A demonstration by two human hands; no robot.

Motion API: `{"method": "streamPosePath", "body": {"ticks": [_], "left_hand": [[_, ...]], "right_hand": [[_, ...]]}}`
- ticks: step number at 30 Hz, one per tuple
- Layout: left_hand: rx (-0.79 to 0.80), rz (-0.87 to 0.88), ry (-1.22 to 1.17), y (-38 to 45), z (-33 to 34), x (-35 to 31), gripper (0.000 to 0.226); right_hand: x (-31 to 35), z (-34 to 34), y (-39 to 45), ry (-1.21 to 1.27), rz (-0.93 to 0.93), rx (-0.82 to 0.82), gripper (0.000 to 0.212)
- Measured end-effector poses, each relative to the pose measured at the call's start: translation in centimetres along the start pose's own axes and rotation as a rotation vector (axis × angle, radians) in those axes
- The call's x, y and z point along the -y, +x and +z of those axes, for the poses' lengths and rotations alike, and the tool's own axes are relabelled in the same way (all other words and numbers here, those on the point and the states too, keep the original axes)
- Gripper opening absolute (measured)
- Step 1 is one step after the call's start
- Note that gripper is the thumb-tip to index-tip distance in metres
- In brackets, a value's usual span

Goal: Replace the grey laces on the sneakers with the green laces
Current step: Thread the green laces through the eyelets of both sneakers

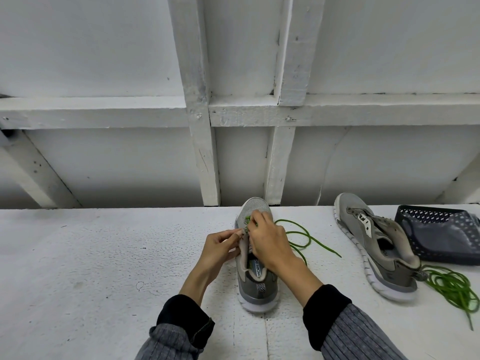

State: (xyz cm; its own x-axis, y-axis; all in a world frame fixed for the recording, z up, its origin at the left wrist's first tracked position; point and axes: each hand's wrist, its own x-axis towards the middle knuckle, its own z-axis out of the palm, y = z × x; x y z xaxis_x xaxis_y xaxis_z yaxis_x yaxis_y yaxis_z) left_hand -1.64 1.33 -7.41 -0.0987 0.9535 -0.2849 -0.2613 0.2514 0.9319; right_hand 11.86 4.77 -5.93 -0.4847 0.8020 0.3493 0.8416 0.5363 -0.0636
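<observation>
A grey sneaker (255, 284) stands in front of me, toe pointing away, with a green lace (302, 236) threaded near its toe and trailing off to the right. My left hand (220, 252) pinches the left edge of the sneaker's eyelet row. My right hand (270, 241) lies over the tongue and pinches the green lace at an eyelet. A second grey sneaker (376, 252) with no lace lies tilted at the right. A bundle of another green lace (452, 287) lies beside its heel.
The white textured table (104, 268) ends at a far edge just behind the sneakers. A dark perforated basket (441, 235) lies on its side at the far right. White-painted wooden beams and panels (202, 126) rise behind the table.
</observation>
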Motion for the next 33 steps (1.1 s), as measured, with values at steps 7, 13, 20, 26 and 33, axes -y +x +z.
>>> {"method": "streamPosePath", "body": {"ticks": [7, 13, 20, 26, 33], "left_hand": [[0.000, 0.044, 0.071, 0.4, -0.2, 0.3, 0.018], [-0.130, 0.128, 0.314, 1.8, 0.5, 0.3, 0.013], [-0.380, 0.051, -0.381, 3.0, -0.9, -2.8, 0.026], [-0.614, 0.286, 0.546, 2.9, -5.1, -3.2, 0.016], [-0.158, 0.370, 1.068, 2.6, -2.9, 0.5, 0.022]], "right_hand": [[-0.4, 0.9, -0.3, 0.221, 0.124, -0.040, 0.014], [-0.6, 0.9, -0.7, 0.296, 0.294, -0.041, 0.027], [-0.5, 0.9, -1.2, 0.293, 0.539, -0.067, 0.053], [-0.5, 0.7, -1.4, 0.367, 0.638, -0.057, 0.054], [-0.3, 0.4, -2.1, 0.635, 0.704, -0.018, 0.029]]}}
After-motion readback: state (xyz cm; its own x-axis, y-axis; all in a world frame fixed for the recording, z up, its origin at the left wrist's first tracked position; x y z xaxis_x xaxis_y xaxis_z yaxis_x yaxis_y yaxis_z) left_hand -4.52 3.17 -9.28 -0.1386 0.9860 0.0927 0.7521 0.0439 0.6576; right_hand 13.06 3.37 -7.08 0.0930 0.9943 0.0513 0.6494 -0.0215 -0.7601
